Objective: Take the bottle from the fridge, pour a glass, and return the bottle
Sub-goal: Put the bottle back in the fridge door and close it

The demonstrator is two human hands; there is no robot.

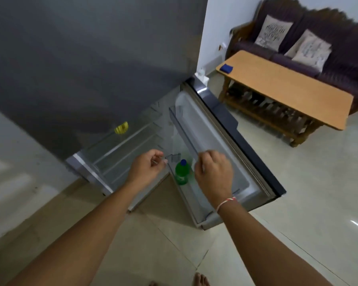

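Note:
A green bottle (pixel 181 174) with a blue cap stands upright in the lowest shelf (pixel 196 211) of the open fridge door (pixel 225 141). My left hand (pixel 147 170) hovers just left of the bottle, at the gap between door and fridge body, fingers curled with nothing in them. My right hand (pixel 214 174) hangs just right of the bottle, over the door shelf, curled into a loose fist. Neither hand touches the bottle.
The grey fridge (pixel 91 58) fills the upper left; a yellow object (pixel 121 127) lies on an inner shelf. A wooden table (pixel 287 85) with a small blue item (pixel 226 68) stands at the right, before a dark sofa (pixel 339 48). My bare foot (pixel 201 279) is on the tiled floor.

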